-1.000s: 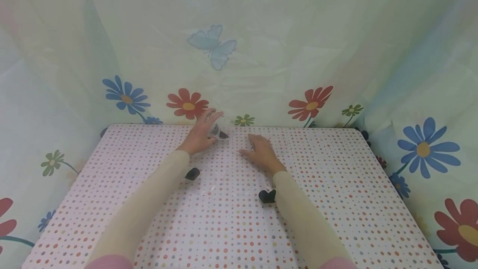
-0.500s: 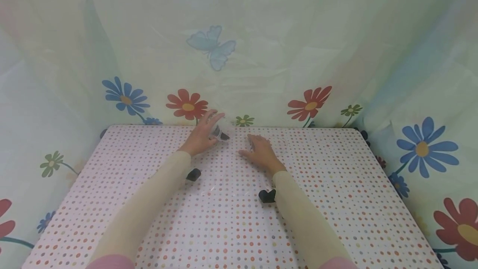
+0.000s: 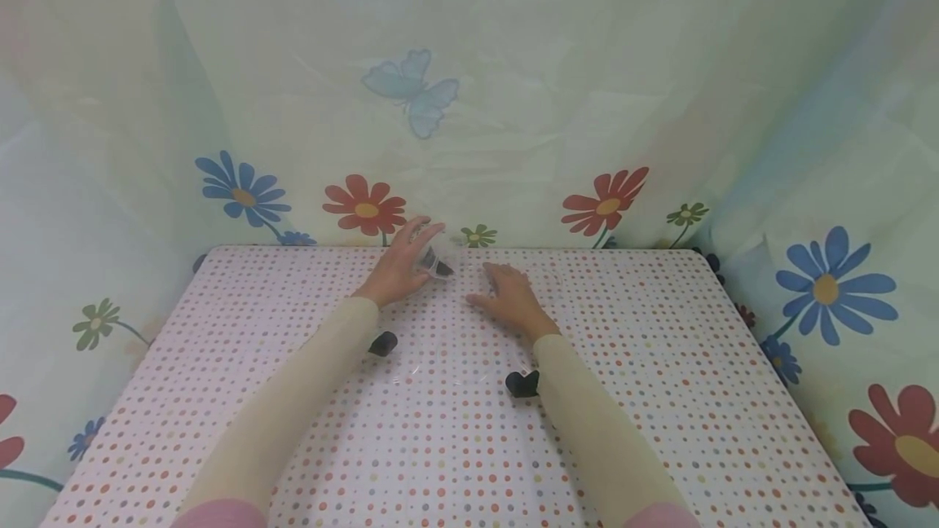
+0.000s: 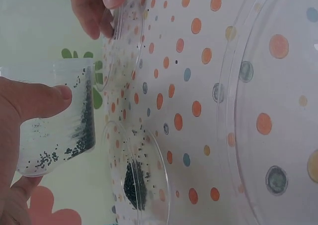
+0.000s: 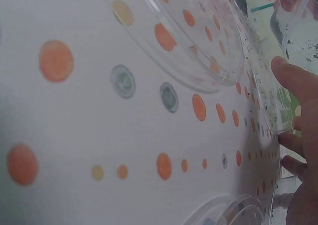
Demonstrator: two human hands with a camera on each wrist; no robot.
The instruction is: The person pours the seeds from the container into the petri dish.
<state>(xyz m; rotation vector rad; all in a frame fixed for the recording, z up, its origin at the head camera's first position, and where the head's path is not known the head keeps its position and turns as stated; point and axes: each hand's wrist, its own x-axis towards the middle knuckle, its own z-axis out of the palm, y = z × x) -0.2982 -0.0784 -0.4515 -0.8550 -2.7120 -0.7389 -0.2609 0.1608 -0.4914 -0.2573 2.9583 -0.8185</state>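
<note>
The work looks partly done. A person's left hand (image 3: 399, 267) has its grip curled round a clear cup (image 4: 54, 135), raised off the far part of the dotted surface (image 3: 645, 365); dark grains (image 4: 87, 118) line one side of it, with smaller clusters elsewhere on its wall. One heap (image 4: 133, 183) of similar grains already lies in a small clear dish (image 4: 168, 185) near the cup. The right hand (image 3: 511, 300) is at a second clear dish (image 4: 126, 51), which bears only scattered specks; whether that grip holds the rim or merely touches it, I cannot tell. A larger clear dish (image 4: 236, 120) sits nearer the person, and no heap shows in its visible part. So the cup's own load seems to be what is left to deal with; where it belongs is unclear.
</note>
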